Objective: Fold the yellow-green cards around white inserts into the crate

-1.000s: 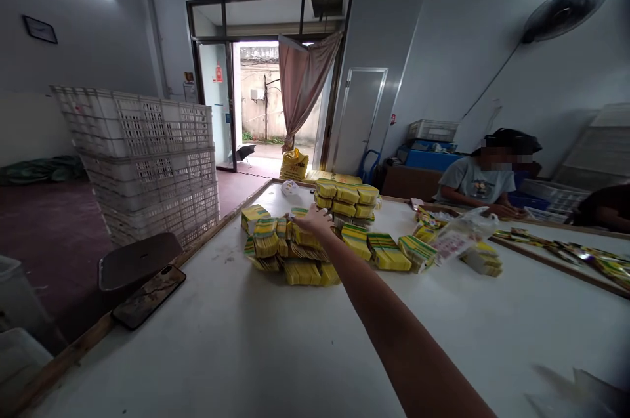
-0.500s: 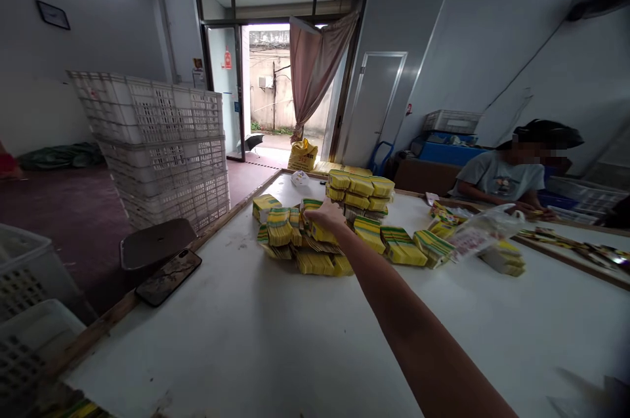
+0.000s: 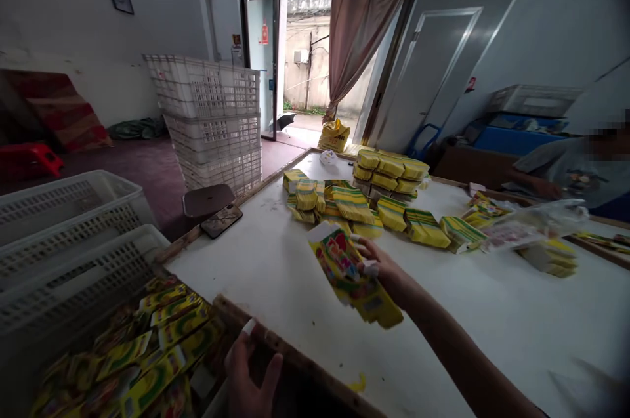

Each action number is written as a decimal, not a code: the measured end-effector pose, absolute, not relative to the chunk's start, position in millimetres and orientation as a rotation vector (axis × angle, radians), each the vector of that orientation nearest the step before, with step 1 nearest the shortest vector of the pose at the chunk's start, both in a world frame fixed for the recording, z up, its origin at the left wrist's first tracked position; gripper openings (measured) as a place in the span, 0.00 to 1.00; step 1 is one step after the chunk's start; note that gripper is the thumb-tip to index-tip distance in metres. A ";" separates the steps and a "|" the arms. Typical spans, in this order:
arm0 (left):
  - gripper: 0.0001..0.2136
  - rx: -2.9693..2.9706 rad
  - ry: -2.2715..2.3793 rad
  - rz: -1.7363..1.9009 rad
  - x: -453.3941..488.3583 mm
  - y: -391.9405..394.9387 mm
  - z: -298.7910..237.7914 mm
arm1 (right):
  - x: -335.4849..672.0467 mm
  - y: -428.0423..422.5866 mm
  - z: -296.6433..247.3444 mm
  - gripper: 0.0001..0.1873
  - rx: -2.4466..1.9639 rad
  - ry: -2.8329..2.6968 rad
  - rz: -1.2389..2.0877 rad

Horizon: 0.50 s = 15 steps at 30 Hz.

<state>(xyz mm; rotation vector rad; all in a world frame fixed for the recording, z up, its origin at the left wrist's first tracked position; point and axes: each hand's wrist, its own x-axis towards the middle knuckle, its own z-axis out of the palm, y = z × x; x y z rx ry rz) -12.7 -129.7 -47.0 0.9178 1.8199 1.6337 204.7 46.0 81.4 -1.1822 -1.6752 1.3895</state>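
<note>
My right hand (image 3: 386, 270) grips a fanned stack of flattened yellow cartons (image 3: 339, 260) with a red and green print, held above the white table (image 3: 280, 313). White covering shows on one of its fingers. Low in the view, beside the table's wooden edge, my left hand (image 3: 253, 372) is open and holds nothing; its thumb and fingers are apart, and one fingertip is wrapped in white. To its left lies a heap of filled yellow packets (image 3: 167, 333). Beyond my right hand are bundles of flat yellow cartons (image 3: 352, 205), some stacked, others in a row.
White plastic crates (image 3: 211, 123) stand stacked on the left, with more crates (image 3: 93, 260) nearer. A phone (image 3: 221, 221) lies at the table's left edge by a brown stool (image 3: 209, 200). A clear plastic bag (image 3: 531, 224) rests on the right. A co-worker (image 3: 575, 168) sits at the far right.
My right hand has come back from the far bundles with a stack of flattened cartons. My left hand has entered at the bottom. The view has turned left and down.
</note>
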 end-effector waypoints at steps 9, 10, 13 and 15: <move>0.52 0.351 0.860 1.623 38.0 -140.9 -4.4 | 164.5 -58.1 42.1 0.39 -0.718 -1.263 2.051; 0.51 0.258 0.828 1.573 38.4 -141.9 -0.3 | 163.2 -63.4 42.5 0.40 -0.748 -1.280 2.033; 0.42 0.055 0.852 1.470 35.0 -144.7 7.3 | 165.1 -74.6 43.6 0.44 -0.821 -1.335 2.011; 0.36 -0.005 0.858 1.428 31.8 -147.5 6.9 | 168.9 -78.4 43.0 0.43 -0.831 -1.341 1.992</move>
